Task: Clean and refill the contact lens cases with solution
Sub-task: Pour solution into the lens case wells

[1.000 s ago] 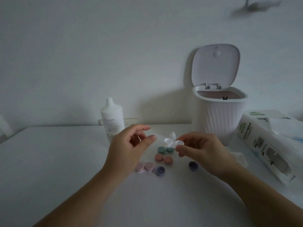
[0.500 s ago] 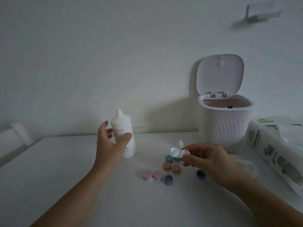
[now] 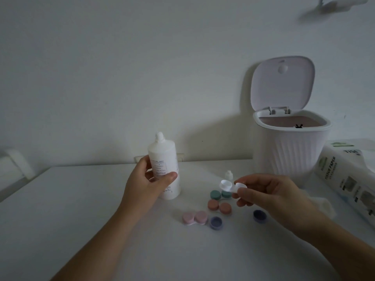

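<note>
- Our left hand (image 3: pixel 146 185) has its fingers and thumb curled round the solution bottle (image 3: pixel 164 165), which stands upright at about ten o'clock from the cluster of cases; whether its base is on the surface (image 3: pixel 60 209) or just off it, we cannot tell.
- Our right hand (image 3: pixel 269 195) pinches the white lens case (image 3: pixel 231 185) by its right well, holding it above the surface at about three o'clock from the bottle, both wells uncovered.
- We judge this case to be the one in hand: its two purple caps (image 3: pixel 216 223) lie loose on the surface, one at six o'clock of the cluster, the other off at four o'clock.
- No liquid shows in the wells, so the refill looks not yet done; the bottle's tip looks capped, though it is too small to be sure.
- The green case (image 3: pixel 220 194), orange case (image 3: pixel 219 206) and pink case (image 3: pixel 194 218) sit capped below the white one; whether they are finished or waiting, we cannot tell.
- At one o'clock the small bin (image 3: pixel 290 151) stands with its lid up, and the tissue pack (image 3: pixel 349 179) lies at the far right, beyond a crumpled tissue (image 3: pixel 322 205).
</note>
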### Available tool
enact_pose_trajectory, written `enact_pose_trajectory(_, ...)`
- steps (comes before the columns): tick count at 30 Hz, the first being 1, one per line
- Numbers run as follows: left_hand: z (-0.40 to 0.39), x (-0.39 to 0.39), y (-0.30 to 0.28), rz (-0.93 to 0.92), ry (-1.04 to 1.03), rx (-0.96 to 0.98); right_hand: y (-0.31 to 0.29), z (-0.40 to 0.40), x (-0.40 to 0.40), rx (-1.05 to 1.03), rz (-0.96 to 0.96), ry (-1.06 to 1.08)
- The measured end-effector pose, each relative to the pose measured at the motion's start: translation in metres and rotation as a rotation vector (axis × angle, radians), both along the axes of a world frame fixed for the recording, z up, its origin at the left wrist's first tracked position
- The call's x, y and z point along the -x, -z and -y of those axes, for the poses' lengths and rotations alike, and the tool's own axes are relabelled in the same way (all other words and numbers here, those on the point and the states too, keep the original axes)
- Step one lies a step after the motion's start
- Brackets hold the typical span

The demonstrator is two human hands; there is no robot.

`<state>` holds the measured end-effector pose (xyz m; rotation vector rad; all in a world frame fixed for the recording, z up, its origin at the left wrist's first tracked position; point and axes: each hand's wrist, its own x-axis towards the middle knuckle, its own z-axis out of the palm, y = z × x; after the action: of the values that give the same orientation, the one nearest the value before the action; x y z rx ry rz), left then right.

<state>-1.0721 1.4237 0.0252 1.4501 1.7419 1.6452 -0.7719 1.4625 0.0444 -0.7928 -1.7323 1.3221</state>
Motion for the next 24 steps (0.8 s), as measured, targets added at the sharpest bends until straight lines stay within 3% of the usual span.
enact_pose_trajectory(6, 0.005, -0.004, -0.005, -0.114, 0.030, -0.073, -0.003, 0.002, -0.002, -0.015, 0.032, 0.001)
enact_pose_trajectory(17, 0.013, -0.007, -0.011, -0.671, 0.076, -0.214, -0.011, 0.018, -0.002, -0.157, 0.208, 0.072)
enact_pose_trajectory(24, 0.013, -0.010, -0.013, -0.794, 0.108, -0.221, -0.006, 0.017, -0.002, -0.268, 0.301, 0.063)
